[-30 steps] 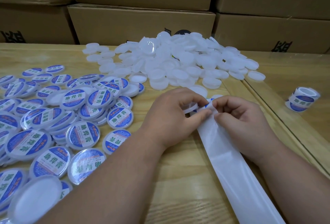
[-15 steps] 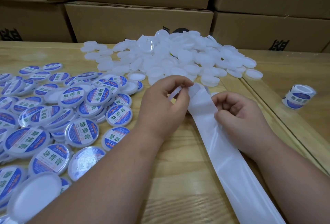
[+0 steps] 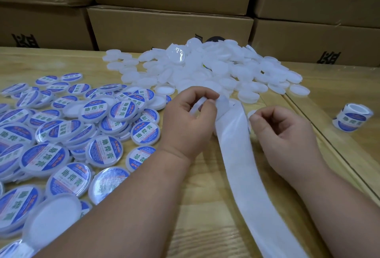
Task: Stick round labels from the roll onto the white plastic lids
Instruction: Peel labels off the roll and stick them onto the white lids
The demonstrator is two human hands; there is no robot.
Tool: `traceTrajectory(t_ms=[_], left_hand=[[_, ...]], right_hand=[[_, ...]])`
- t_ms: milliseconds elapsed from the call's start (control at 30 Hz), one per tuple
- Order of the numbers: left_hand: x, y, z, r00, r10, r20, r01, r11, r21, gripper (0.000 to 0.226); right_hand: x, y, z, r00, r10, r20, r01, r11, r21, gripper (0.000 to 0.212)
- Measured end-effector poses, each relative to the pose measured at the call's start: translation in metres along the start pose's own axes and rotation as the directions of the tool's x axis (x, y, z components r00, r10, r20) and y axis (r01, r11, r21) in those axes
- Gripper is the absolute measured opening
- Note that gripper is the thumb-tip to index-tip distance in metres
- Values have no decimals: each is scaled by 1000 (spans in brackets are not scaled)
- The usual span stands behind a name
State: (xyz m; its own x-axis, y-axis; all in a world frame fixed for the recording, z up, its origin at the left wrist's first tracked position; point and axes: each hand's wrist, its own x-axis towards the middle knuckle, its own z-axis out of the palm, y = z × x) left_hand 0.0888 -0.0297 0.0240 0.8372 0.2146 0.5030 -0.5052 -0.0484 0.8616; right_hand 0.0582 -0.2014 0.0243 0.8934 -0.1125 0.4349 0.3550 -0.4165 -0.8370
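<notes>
Lids [image 3: 205,68] heaped on wooden table [image 3: 205,216]; cardboard boxes [image 3: 168,25] behind.

The left hand [image 3: 186,123] pinches a white lid [image 3: 197,107] on edge and the top of the white backing strip [image 3: 242,167]. Beyond the grip lies the heap of blank lids [image 3: 205,68]; left of it, blue-labelled lids [image 3: 61,134]; far right, the label roll [image 3: 352,120].

A packing room or small warehouse is showing here: stacked cardboard boxes [image 3: 168,29] are lining the back, and heaps of plastic lids [image 3: 205,68] are covering the wooden tabletop [image 3: 205,206].
</notes>
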Motion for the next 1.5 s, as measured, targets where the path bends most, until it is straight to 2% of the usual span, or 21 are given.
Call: traceTrajectory(t_ms=[67,133,200,267,367,467,567,733,900,967,1067,1133,1233,1367,1500], left_hand=[[-1,-1,1,999,-7,33,7,1000,0,23],[-2,-1,3,997,-4,72,3,1000,13,25],[-3,-1,4,996,0,89,-2,1000,14,25],[-3,-1,4,997,-7,82,8,1000,-4,22],[-2,-1,3,996,-32,81,36,999,-37,20],[-2,0,2,992,-65,106,72,996,-56,18],[0,-1,2,991,-84,102,92,993,-72,18],[1,-3,1,979,-115,168,130,988,-86,17],[-2,0,2,956,-92,280,166,953,-253,15],[-2,1,-1,929,-113,352,235,915,-327,24],[4,0,-6,895,-242,374,376,860,-344,38],[7,-2,-6,893,-290,345,410,841,-353,33],[8,-3,-5,899,-273,343,402,824,-399,20],[6,-1,-4,883,-271,384,433,785,-443,29],[6,1,-3,852,-270,448,466,782,-414,31]], right_hand=[[0,-7,1,986,-158,-59,154,986,-68,7],[-1,-11,3,966,-259,-27,252,956,-149,13],[-2,-9,4,964,-264,39,266,948,-172,14],[-2,-8,5,961,-272,39,275,943,-188,3],[0,-6,5,936,-349,-38,332,916,-227,18],[1,-4,6,917,-395,-49,378,903,-204,28],[1,-2,7,922,-386,-32,370,904,-215,31],[3,-1,5,927,-375,-21,363,910,-202,21],[2,-1,9,934,-356,-39,344,921,-182,20],[2,-2,10,941,-334,-58,321,933,-164,24],[0,-6,8,950,-302,-73,291,948,-131,21],[-2,-9,8,959,-279,-48,272,956,-111,19],[-5,-14,10,970,-240,29,241,965,-104,18],[-7,-18,14,980,-180,89,191,973,-129,11],[-8,-19,17,990,-119,72,128,983,-135,10]])
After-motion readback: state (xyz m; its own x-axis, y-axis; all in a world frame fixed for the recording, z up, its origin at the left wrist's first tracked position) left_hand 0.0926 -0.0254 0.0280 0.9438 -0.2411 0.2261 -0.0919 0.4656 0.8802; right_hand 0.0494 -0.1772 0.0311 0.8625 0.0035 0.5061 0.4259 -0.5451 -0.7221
